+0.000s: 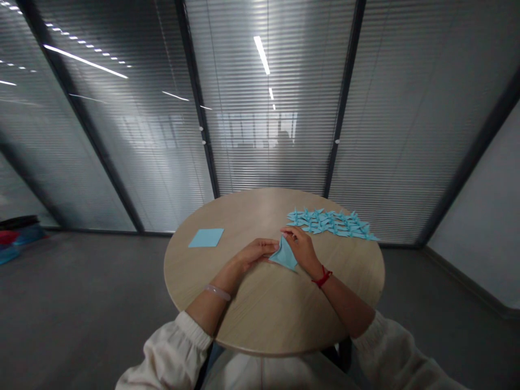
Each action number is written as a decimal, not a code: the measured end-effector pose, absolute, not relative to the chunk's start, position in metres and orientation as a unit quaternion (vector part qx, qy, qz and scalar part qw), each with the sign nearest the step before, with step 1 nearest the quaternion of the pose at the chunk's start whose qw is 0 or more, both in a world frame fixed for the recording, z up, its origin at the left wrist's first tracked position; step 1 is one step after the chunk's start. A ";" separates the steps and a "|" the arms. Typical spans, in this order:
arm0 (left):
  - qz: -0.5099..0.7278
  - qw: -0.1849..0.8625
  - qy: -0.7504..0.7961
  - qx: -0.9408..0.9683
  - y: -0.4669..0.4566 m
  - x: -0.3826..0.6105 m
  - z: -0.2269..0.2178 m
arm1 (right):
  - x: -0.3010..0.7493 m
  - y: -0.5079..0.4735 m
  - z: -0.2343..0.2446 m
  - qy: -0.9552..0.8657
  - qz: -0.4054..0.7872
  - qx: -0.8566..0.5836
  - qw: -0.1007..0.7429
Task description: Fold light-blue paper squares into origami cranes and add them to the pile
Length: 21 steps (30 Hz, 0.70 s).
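Fingers [271, 248] of the left hand [255, 252] closed lightly on the left corner of a folded blue paper [285, 255], pressing it onto the round wooden table [260, 314]. Fingers of the right hand [299, 246] bent over the top edge of the same paper, pinching its upper tip; exact gap between thumb and fingers not clear from this view. Paper lying flat between both sets of fingers, triangle shape, one point toward the near edge of the table. Beyond the right fingers, well apart, a group of finished blue folded pieces [331, 222] spread in rows. Far to the left of the left fingers, a flat blue square sheet [206, 237], untouched. Red cord on the right wrist, pale bracelet on the left wrist. Cream sleeves at the near edge.
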<state>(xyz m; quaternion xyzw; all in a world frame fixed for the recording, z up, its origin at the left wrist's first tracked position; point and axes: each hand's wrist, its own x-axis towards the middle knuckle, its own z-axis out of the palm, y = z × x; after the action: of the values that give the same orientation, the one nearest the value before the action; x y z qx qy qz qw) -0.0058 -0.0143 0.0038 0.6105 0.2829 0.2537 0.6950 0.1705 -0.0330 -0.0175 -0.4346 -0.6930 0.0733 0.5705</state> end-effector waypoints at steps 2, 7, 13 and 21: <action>0.261 0.677 0.294 0.622 -0.015 -0.006 0.004 | 0.170 -0.033 -0.018 -0.696 0.077 -0.435 0.566; 0.272 0.628 0.337 0.646 -0.014 -0.004 0.004 | 0.168 -0.033 -0.017 -0.701 0.086 -0.432 0.560; 0.297 0.594 0.344 0.664 -0.013 -0.001 0.003 | 0.165 -0.039 -0.013 -0.699 0.128 -0.440 0.550; 0.357 0.562 0.369 0.648 -0.004 -0.003 0.000 | 0.177 -0.020 -0.025 -0.573 0.373 -0.429 0.591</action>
<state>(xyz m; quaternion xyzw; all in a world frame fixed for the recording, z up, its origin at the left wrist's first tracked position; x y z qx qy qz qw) -0.0026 -0.0040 -0.0003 0.6482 0.3692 0.3574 0.5620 0.1766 -0.0203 -0.0254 -0.4288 -0.5730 0.3728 0.5907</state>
